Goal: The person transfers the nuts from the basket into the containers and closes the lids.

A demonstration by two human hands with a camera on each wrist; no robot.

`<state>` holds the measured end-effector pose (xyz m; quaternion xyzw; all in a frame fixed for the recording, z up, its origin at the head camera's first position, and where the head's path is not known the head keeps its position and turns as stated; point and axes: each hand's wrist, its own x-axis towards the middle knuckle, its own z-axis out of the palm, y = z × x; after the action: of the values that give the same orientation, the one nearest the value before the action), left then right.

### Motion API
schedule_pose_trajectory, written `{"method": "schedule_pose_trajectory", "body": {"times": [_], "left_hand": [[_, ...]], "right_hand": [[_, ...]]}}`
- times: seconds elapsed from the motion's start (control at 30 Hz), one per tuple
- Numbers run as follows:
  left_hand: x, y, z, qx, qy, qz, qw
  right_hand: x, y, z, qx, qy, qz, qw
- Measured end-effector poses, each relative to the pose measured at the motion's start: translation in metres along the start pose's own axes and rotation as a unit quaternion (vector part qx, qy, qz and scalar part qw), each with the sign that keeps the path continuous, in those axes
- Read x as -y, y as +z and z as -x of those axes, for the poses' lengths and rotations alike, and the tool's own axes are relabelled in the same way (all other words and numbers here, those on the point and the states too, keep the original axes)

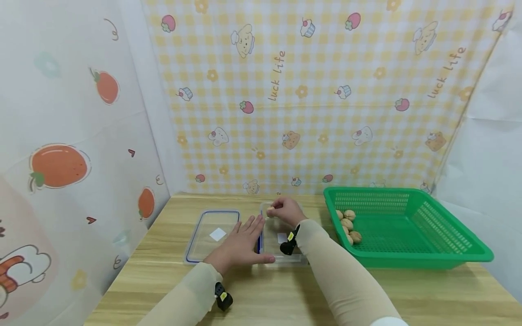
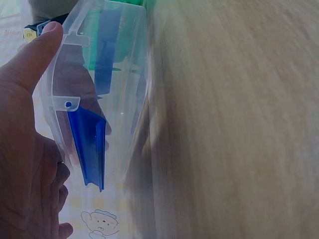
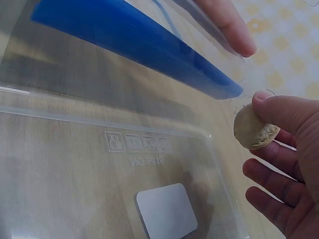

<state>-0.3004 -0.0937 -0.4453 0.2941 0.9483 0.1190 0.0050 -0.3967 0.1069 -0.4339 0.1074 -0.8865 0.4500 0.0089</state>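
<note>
A clear plastic box [image 1: 273,251] with blue side latches [image 2: 92,144] stands on the table between the hands. My right hand [image 1: 288,212] pinches a walnut [image 3: 248,130] between thumb and fingers, over the box's far end. In the right wrist view, a white square label [image 3: 167,211] shows at the box bottom beneath it. My left hand [image 1: 241,244], fingers straight and spread, lies along the box's left side. Its thumb rests at the near rim in the left wrist view. To the left lies a clear lid [image 1: 200,240] with a blue seal, also bearing a white label [image 1: 218,234].
A green plastic basket [image 1: 408,260] stands at the right, with several walnuts [image 1: 347,223] gathered along its left wall. Behind the wooden table [image 1: 281,299] hangs a yellow checked cloth [image 1: 318,131]; a white patterned sheet [image 1: 122,136] covers the left side.
</note>
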Motion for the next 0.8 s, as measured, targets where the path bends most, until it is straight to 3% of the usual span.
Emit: {"method": "schedule_pose_trajectory", "body": {"times": [0.63, 0.8], "left_hand": [[-0.003, 0.001, 0.0, -0.003, -0.005, 0.005, 1.0], [-0.002, 0.0, 0.0, -0.002, -0.006, -0.001, 1.0]], "right_hand": [[-0.006, 0.003, -0.006, 0.006, 0.013, -0.011, 0.9998], [-0.001, -0.007, -0.011, 0.01, 0.01, -0.006, 0.9999]]}}
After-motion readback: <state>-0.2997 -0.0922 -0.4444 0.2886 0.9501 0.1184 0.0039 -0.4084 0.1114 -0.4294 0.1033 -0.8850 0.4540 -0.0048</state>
